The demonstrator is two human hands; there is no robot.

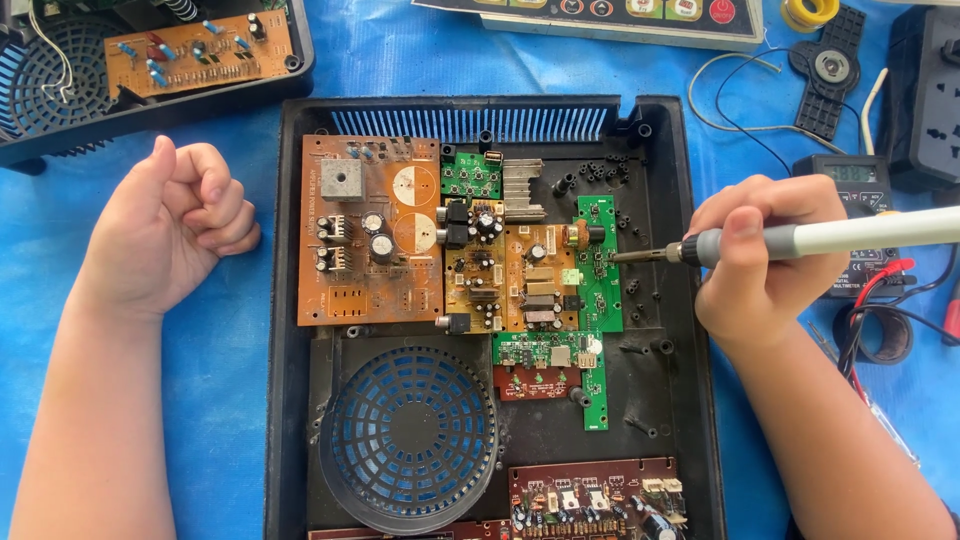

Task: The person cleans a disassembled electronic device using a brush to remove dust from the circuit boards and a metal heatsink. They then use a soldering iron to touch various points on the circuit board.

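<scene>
A table covered in blue sheeting (240,380) carries a black plastic appliance housing (300,300), lying open with a vented rim along its far edge and a round blue-ribbed fan grille (408,438) at its near left. Inside it lie several circuit boards edge to edge: a large orange board (350,270) with capacitors on the left, smaller tan boards (500,275) in the middle, and a narrow green board (598,265) on the right. The right hand (760,265) is closed around the grey grip of a soldering iron (800,240), whose white handle runs off to the right and whose metal tip points left, ending just beside the right edge of the green board; whether it touches cannot be told. The left hand (175,225) is curled into a loose fist holding nothing, resting on the sheeting left of the housing and well apart from the boards. The likeliest trouble, as I judge it, is the hot tip drifting onto the black plastic wall or a neighbouring part, since no hand steadies the boards and they seem to lie loose. The fingers sit close to the metal shaft, so a slip forward could burn them. The red and black multimeter leads (880,290) lie near the right wrist and could snag the iron's cord.
</scene>
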